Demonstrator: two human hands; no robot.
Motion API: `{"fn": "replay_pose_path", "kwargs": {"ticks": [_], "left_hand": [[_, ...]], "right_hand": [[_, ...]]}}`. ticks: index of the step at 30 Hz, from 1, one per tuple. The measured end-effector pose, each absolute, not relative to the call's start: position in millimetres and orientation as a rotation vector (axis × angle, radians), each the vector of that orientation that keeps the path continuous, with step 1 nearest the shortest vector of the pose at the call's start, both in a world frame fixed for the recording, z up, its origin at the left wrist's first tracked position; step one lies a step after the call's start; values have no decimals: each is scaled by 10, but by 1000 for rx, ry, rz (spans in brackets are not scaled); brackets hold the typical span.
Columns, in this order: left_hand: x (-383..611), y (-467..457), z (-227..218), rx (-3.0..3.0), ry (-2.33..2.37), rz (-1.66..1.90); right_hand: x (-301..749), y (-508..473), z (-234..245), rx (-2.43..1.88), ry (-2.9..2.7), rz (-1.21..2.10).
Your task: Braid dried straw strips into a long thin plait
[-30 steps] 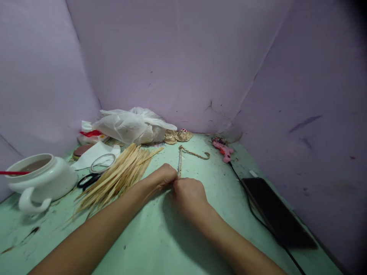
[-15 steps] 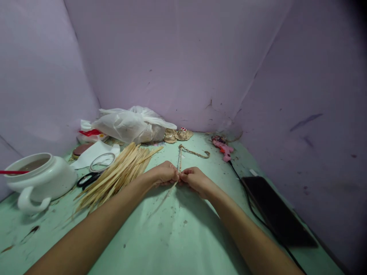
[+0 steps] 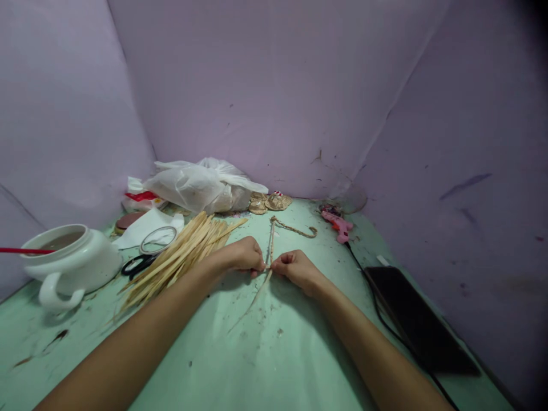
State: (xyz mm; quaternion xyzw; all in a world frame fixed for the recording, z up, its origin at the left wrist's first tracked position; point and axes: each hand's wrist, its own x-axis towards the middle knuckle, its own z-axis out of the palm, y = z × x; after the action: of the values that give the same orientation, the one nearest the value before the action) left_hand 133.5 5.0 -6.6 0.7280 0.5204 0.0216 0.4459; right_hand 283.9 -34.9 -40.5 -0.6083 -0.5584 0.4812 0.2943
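A thin braided straw cord (image 3: 271, 242) runs away from me over the green table, bends at its far end and curls to the right. My left hand (image 3: 249, 255) is closed, its fingertips pinching the near end of the cord from the left. From the right, my right hand (image 3: 296, 269) pinches the same end between thumb and finger. A loose straw strand (image 3: 256, 298) trails from between the hands toward me. Left of my left hand lies a bundle of flat dry straw strips (image 3: 184, 257).
On the left stand a white pot (image 3: 81, 262) with a red stick, black scissors (image 3: 137, 266) and a tape roll (image 3: 158, 240). A plastic bag (image 3: 205, 185) and woven straw pieces (image 3: 276, 201) lie by the wall. Right are a pink glue gun (image 3: 338, 224), its cable and a dark phone-like slab (image 3: 419, 317).
My hands have drawn slightly apart, so a small bit of straw shows between the fingertips. The whole view has shifted a little, with things appearing farther right.
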Motion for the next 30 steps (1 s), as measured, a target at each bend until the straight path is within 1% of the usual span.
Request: {"fn": "replay_pose_path", "kwargs": {"ticks": [3,6,9,14,16,18,21,27,30], "left_hand": [[1170,160,11,1811,1247,-5],[981,284,136,1847,1367,22],[799,394,284,1868,1600,246],[584,489,449,1780,1917,762],[557,488,470,1794,1965,850],[576,468,469,1845,2001,803],[680,424,410,1950,2044,598],[856,443,59,2149,2154,268],[842,485,-14,2137,2185,227]], "right_hand": [[2851,-365,-389,-1553,-1458,1348],[2850,-371,-384,-1552,-1448,1356],[2841,-367,-389,-1572,-1449,1335],[2838,-359,-396,-1577,-1449,1335],[2841,-358,-395,-1577,-1460,1332],[2844,-358,-391,-1570,-1461,1333],[2846,-360,-385,-1567,-1441,1352],[2852,-347,-415,-1550,-1448,1368],[2859,-339,-433,-1535,-1461,1358]]}}
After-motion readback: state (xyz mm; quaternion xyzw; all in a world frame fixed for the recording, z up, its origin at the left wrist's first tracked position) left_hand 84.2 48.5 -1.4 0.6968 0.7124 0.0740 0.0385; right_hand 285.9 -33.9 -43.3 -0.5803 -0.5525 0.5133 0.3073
